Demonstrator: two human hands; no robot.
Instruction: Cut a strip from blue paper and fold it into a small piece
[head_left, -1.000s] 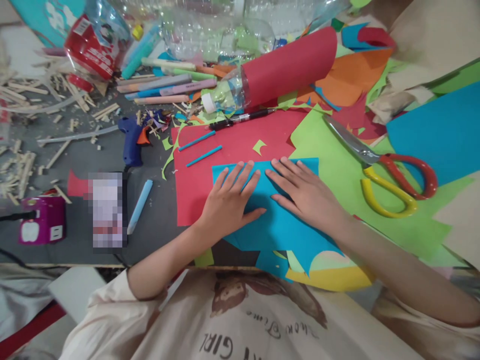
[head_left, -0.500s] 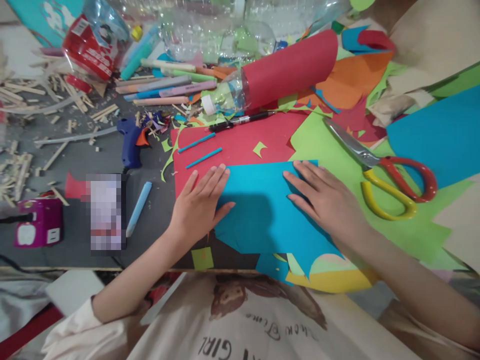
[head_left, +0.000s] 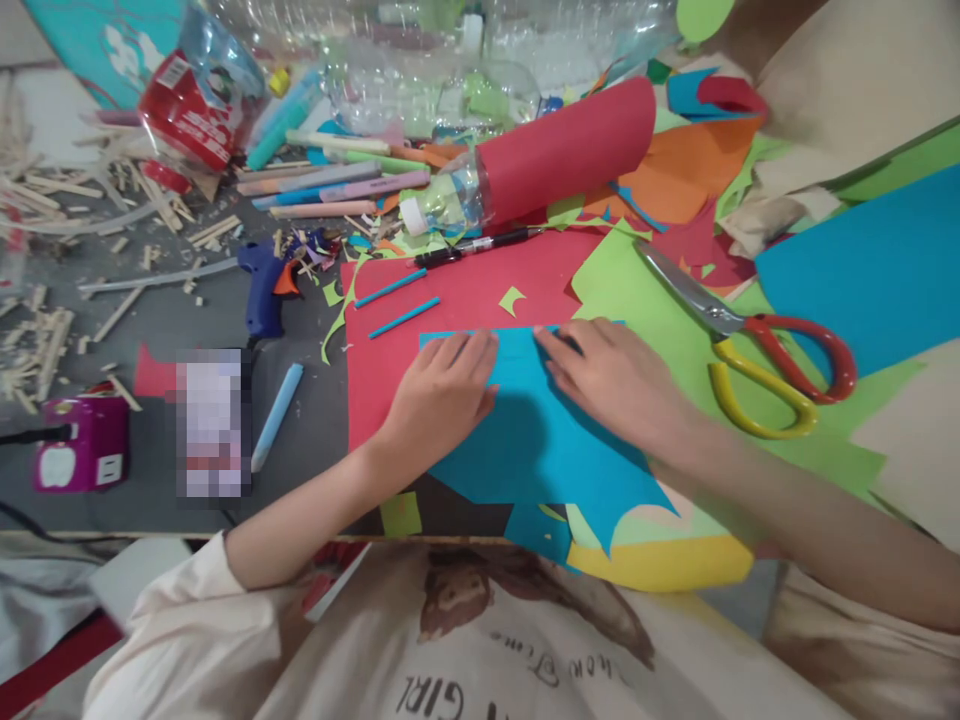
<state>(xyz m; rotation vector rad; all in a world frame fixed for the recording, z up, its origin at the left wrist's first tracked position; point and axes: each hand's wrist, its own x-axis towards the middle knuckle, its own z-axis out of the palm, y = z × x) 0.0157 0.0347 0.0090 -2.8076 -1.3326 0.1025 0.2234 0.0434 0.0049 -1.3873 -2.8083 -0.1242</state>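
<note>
A sheet of blue paper with a jagged lower right side lies flat in front of me, over red paper. My left hand rests on its upper left part, fingers laid along the top edge and nothing gripped. On the upper right part, my right hand touches the same edge with its fingers slightly bent and apart. Just above are two thin blue paper strips and a small green scrap. Scissors with red and yellow handles lie to the right on green paper.
A bottle wrapped in red paper lies behind a black pen. Left are a blue glue gun, a light blue marker, a blurred-out phone, a purple box and wood bits. Clear plastic bottles stand behind.
Both hands have slid inward along the top edge of the blue paper, so they are closer together. My right fingers are more bent. The view has shifted slightly.
</note>
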